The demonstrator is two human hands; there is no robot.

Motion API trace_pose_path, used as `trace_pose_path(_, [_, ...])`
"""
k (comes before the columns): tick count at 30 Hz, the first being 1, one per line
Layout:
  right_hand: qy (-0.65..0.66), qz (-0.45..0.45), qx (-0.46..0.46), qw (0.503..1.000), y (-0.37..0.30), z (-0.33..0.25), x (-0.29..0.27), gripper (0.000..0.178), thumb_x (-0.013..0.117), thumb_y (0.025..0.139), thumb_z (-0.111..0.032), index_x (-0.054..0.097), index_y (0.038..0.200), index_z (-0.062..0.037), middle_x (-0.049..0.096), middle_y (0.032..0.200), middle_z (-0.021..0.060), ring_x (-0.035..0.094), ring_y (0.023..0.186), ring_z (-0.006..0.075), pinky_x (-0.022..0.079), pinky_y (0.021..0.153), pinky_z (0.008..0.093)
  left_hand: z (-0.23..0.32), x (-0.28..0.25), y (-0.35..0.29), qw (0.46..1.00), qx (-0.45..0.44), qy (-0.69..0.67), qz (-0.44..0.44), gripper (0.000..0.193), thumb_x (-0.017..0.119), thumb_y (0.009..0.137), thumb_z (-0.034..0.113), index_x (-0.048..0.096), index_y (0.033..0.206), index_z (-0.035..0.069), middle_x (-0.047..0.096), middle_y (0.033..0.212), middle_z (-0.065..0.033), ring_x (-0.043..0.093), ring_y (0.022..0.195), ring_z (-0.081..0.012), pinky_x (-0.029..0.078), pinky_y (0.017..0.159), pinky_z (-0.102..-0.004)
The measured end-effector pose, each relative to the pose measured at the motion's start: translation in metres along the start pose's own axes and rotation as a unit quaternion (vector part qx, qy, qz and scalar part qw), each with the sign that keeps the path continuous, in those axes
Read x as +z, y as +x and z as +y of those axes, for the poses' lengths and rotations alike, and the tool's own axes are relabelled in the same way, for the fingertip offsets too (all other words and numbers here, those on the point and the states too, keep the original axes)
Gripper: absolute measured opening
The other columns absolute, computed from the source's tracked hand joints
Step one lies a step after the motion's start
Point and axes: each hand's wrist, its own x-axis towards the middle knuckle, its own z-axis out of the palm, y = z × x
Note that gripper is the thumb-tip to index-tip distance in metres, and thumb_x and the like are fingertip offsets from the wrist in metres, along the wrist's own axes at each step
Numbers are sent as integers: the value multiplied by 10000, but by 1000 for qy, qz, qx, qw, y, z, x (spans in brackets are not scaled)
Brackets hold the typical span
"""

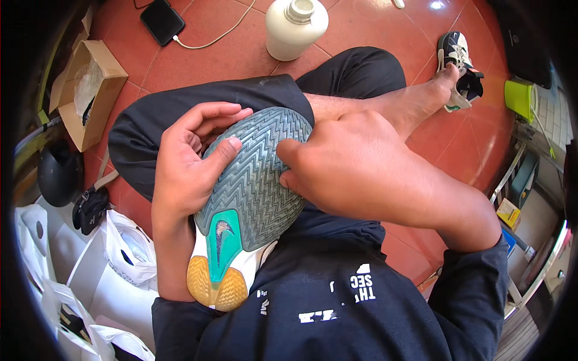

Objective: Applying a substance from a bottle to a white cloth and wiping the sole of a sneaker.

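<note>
- I see the left hand [195,156] clamped on the left edge of a shoe [265,162], thumb on the tread, fingers past the rim.
- Shoe is sole-up over the wearer's lap, toe end away from the body, heel against the black shirt [337,295].
- Sole: grey-green zigzag tread, green panel [233,256] toward the heel, yellow-brown heel pad [232,292].
- Right hand [346,153] is curled at the tread's right side, index finger and thumb close together; from here I cannot tell whether they pinch anything.
- Second shoe [456,51] is on the red tiled floor [415,243] beside the bare foot [430,96].
- Beyond the knees: white jug [295,33], black phone [161,23] with a white cable [220,42].
- Left: open cardboard box [96,123], white plastic bags [129,253].
</note>
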Motion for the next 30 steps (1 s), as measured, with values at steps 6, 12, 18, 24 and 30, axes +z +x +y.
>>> trace_pose_path(6, [21, -3, 34, 999, 2, 3, 1, 108, 639, 694, -141, 679, 703, -41, 664, 661, 159, 693, 629, 276, 539, 510, 388, 0, -2, -1, 1000, 2, 26, -10, 383, 600, 830, -54, 506, 1201, -65, 605, 1193, -233, 589, 1126, -235, 449, 988, -328])
trace_pose_path(12, [35, 1, 19, 999, -5, 0, 5, 117, 630, 705, -147, 674, 710, -39, 666, 664, 157, 689, 618, 284, 541, 501, 380, -1, -1, -2, 999, 12, 28, -13, 387, 599, 832, -52, 503, 1207, -62, 609, 1190, -225, 590, 1126, -231, 456, 978, -322])
trace_pose_path(18, [-1, 21, 37, 999, -6, -8, 4, 109, 625, 705, -141, 666, 719, -41, 666, 666, 157, 687, 607, 277, 536, 482, 379, 0, -1, -3, 1000, 6, 25, -10, 381, 598, 835, -51, 505, 1204, -60, 611, 1190, -219, 583, 1141, -235, 445, 989, -321])
trace_pose_path(24, [-39, 80, 3, 996, -2, 6, 5, 134, 607, 720, -157, 654, 703, -33, 663, 640, 140, 683, 583, 276, 519, 452, 383, -2, 0, -2, 1000, 13, 17, -6, 381, 607, 822, -64, 514, 1192, -60, 620, 1173, -208, 591, 1118, -217, 452, 976, -314])
trace_pose_path(30, [-26, 23, -1, 999, -5, -3, 1, 104, 632, 679, -149, 659, 685, -49, 650, 605, 120, 670, 546, 259, 504, 441, 368, -1, 0, -2, 999, 17, 35, -14, 390, 602, 831, -47, 500, 1208, -61, 610, 1192, -224, 580, 1146, -241, 442, 990, -326])
